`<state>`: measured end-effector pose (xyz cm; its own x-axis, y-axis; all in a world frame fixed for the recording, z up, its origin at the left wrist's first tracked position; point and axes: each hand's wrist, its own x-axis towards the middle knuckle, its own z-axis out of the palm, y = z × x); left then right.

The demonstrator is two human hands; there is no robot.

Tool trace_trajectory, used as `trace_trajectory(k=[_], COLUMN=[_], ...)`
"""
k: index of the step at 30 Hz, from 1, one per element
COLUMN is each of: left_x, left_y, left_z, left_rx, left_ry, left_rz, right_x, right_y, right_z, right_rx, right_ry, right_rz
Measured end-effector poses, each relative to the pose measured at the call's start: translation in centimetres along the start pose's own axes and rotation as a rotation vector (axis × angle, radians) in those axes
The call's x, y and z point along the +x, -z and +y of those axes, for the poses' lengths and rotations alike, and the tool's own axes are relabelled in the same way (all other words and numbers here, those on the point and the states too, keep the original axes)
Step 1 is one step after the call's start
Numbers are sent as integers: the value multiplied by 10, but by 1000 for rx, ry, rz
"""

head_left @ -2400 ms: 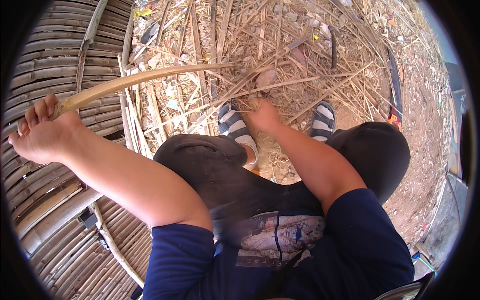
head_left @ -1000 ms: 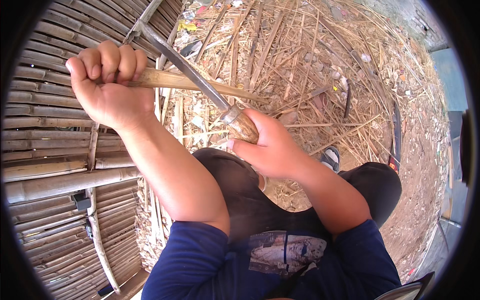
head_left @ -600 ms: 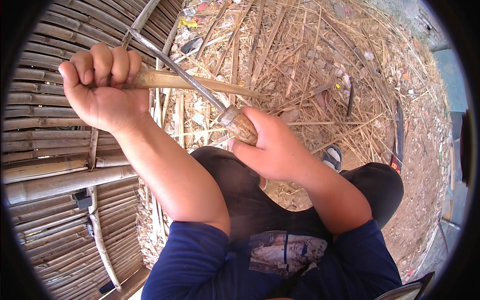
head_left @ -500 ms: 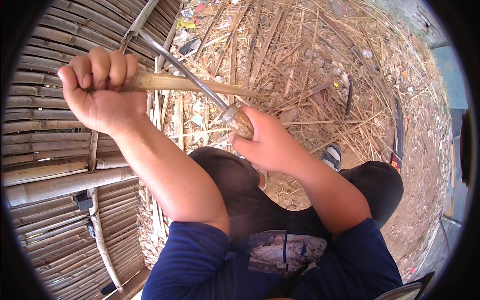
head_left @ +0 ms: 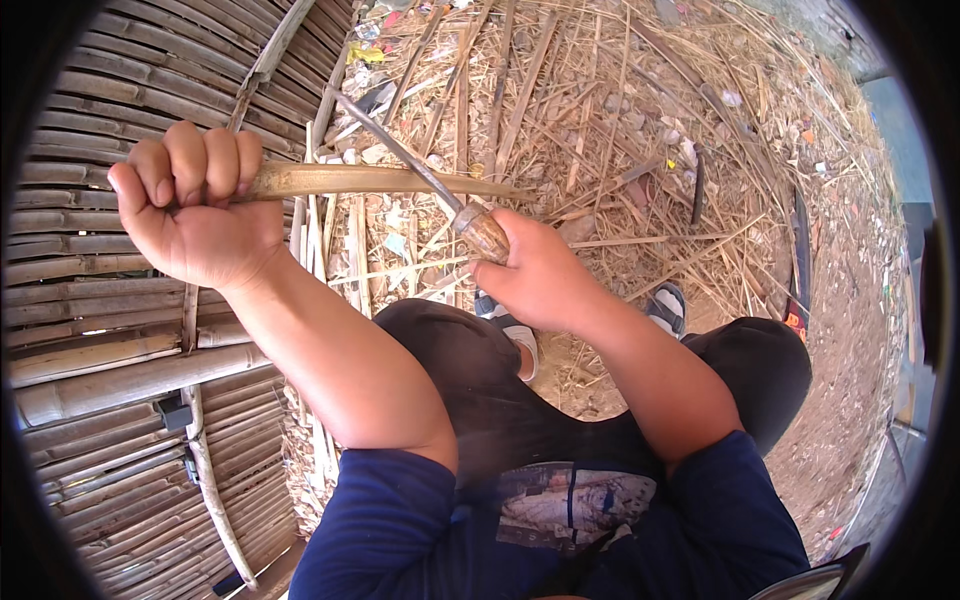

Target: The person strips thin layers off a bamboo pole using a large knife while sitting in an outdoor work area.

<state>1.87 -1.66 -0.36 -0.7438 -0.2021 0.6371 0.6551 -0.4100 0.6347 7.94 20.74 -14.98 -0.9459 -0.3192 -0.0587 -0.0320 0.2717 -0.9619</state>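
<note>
My left hand [head_left: 200, 205] is closed round the thick end of a pale bamboo strip [head_left: 340, 180], which reaches rightward and tapers to a thin tip. My right hand [head_left: 535, 265] grips the wooden handle of a long-bladed knife [head_left: 485, 235]. A metal collar joins the handle to the narrow grey blade, seen almost edge-on, so its width cannot be told. The blade slants up to the left and crosses over the strip near its middle; whether the two touch is unclear.
A bamboo-slat wall [head_left: 100, 240] stands close on the left, with a thick pole [head_left: 140, 385] along it. Bamboo strips [head_left: 525, 95], straw and scraps litter the ground ahead. My knees [head_left: 430, 340] and sandalled feet [head_left: 665, 308] are below my hands.
The knife has shifted slightly right, and its blade tip has come down and to the right. My left hand has dropped a little with the bamboo strip. Both grips stay closed.
</note>
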Motion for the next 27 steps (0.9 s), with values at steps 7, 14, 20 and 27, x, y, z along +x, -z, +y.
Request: trace_trajectory(k=[7,14,20,27], left_x=[3,1,2,1], left_y=[1,2,-3,-4], left_z=[1,0,-1,-2], left_rx=[-203,-243,-238,-270], left_ry=[136,148,145,169], left_rz=[-283,-303,-321,-352], right_x=[-2,-7,-7,-14], right_y=[12,16,16,20], right_z=[-24,-30,-31,-43], right_rx=[-29,-5,8,55], right_ry=[6,0,72,51], right_rz=[-85,-112,-107,-119])
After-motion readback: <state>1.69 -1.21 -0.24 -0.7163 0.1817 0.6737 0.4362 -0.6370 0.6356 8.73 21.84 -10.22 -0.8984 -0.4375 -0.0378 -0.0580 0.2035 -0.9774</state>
